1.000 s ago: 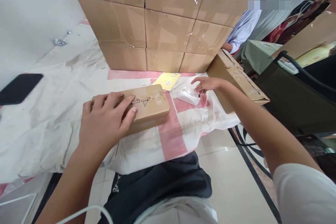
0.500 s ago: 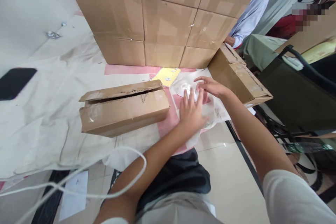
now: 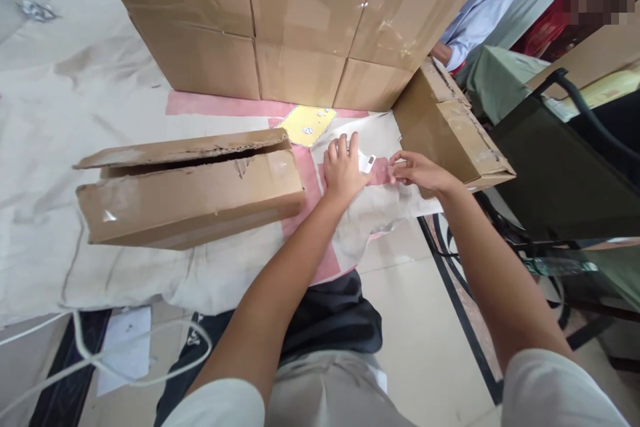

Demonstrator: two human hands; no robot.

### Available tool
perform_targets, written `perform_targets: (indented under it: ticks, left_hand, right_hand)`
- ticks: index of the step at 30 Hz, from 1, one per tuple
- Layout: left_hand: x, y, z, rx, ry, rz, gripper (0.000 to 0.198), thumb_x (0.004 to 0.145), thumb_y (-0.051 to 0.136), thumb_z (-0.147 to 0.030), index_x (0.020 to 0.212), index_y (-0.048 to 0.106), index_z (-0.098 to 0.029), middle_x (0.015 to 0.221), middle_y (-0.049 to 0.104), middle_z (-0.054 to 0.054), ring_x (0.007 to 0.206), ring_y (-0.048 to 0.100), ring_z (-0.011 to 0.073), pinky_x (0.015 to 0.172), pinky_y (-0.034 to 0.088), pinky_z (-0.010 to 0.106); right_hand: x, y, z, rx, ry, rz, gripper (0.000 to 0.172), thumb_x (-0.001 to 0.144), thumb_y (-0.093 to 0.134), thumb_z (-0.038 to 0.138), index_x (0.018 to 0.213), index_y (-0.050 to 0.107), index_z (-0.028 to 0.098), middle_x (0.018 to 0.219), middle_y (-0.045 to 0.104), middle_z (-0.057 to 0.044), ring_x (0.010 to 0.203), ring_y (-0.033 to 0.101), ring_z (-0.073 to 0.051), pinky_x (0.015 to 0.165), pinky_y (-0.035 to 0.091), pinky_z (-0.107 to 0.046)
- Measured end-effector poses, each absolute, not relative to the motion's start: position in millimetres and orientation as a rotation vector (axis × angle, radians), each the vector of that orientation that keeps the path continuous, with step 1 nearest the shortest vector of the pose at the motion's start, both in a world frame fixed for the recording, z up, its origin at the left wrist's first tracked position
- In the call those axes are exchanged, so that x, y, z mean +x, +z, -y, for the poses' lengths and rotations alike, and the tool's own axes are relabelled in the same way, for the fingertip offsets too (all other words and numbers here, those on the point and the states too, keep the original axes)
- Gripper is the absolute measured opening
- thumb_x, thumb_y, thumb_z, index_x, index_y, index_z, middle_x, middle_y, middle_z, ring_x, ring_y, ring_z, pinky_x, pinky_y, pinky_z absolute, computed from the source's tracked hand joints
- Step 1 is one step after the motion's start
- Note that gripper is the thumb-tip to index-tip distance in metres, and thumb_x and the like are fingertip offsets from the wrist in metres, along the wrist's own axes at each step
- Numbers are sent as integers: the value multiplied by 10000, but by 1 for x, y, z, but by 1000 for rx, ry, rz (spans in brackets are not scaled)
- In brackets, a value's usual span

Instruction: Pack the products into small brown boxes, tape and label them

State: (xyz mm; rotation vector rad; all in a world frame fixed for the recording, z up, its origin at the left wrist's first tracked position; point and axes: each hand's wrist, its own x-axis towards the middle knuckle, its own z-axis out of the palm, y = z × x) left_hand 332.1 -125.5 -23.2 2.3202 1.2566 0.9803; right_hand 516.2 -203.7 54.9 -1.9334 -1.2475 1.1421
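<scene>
White dispenser, gripped in left hand: pointed dark-marked end toward four o'clock, mostly hid long axis; couldn't tell grip of right hand at three o'clock.

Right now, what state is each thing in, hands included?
Long box: top flap partly raised, gap showing
Stacked boxes: taped, standing in rows
Yellow card: lying flat
Cloth: wrinkled
White object: partly under the left hand
Right hand: fingers bent, grip's contents unclear
</scene>
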Motion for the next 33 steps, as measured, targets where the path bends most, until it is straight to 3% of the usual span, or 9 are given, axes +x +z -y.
perform_targets:
  ticks: [5, 10, 14, 18, 21, 23, 26, 30, 33]
  left_hand:
    - [332, -25, 123, 2338, 975, -1260, 863, 821, 733, -471, 1542, 405, -127, 1562, 470, 171, 1407, 405, 366, 1171, 358, 459]
    - [331, -27, 123, 2354, 997, -1240, 889, 780, 771, -444, 1529, 407, -131, 1552, 472, 170, 1411, 407, 352, 1205, 325, 432]
    - [331, -27, 122, 2331, 993, -1235, 918, 746, 815, -437, 1514, 412, -135, 1549, 470, 183, 1401, 427, 359, 1209, 328, 437]
    - [325, -16, 128, 2282, 1001, -1191, 899, 748, 830, -398, 1503, 418, -139, 1594, 402, 224, 1471, 369, 403, 1227, 294, 532]
    - [311, -1, 142, 2096, 1121, -995, 712, 845, 748, -341, 1462, 452, -144, 1604, 387, 236, 1525, 328, 385, 1237, 280, 570]
    - [294, 9, 154, 2008, 1140, -784, 573, 895, 708, -333, 1404, 506, -163, 1480, 552, 204, 1417, 509, 313, 1168, 421, 480]
    - [259, 23, 171, 2027, 1093, -591, 507, 852, 787, -375, 1291, 602, -201, 1224, 735, 107, 1099, 717, 215, 945, 574, 319]
    - [204, 37, 191, 2083, 1142, -603, 158, 956, 667, -346, 1037, 722, -222, 1002, 772, 58, 927, 731, 187, 855, 573, 291]
    - [167, 37, 208, 2139, 1210, -708, 247, 1016, 533, -281, 879, 731, -224, 855, 746, 51, 809, 709, 183, 782, 551, 296]
  right_hand:
    - [500, 23, 203, -1880, 1103, 1151, 297, 738, 781, 357, 885, 587, 188, 623, 629, 14, 520, 407, -84, 518, 275, -238]
    - [503, 9, 194, -1886, 1013, 1364, 273, 739, 731, 429, 795, 640, 178, 672, 665, -9, 623, 545, -127, 600, 382, -249]
    - [504, 3, 195, -1892, 932, 1418, 230, 714, 700, 390, 662, 598, 191, 605, 638, 3, 597, 526, -131, 609, 383, -254]
    - [491, 14, 214, -1818, 830, 1377, 261, 736, 657, 466, 754, 592, 214, 660, 662, -10, 644, 580, -167, 668, 445, -289]
    - [469, 29, 234, -1742, 726, 1360, 283, 787, 606, 521, 818, 572, 242, 709, 666, -14, 713, 628, -196, 762, 495, -336]
    - [451, 40, 244, -1691, 696, 1369, 277, 814, 607, 529, 826, 578, 254, 735, 669, -19, 733, 644, -205, 785, 507, -350]
    - [420, 54, 252, -1595, 707, 1383, 265, 836, 639, 527, 837, 590, 266, 754, 671, -19, 713, 647, -210, 741, 508, -346]
    - [367, 69, 257, -1581, 689, 1530, 222, 909, 605, 492, 870, 589, 274, 782, 707, -30, 744, 679, -226, 725, 499, -341]
    - [326, 78, 265, -1875, 434, 1778, 163, 972, 548, 400, 901, 603, 265, 855, 752, -52, 792, 709, -250, 700, 459, -340]
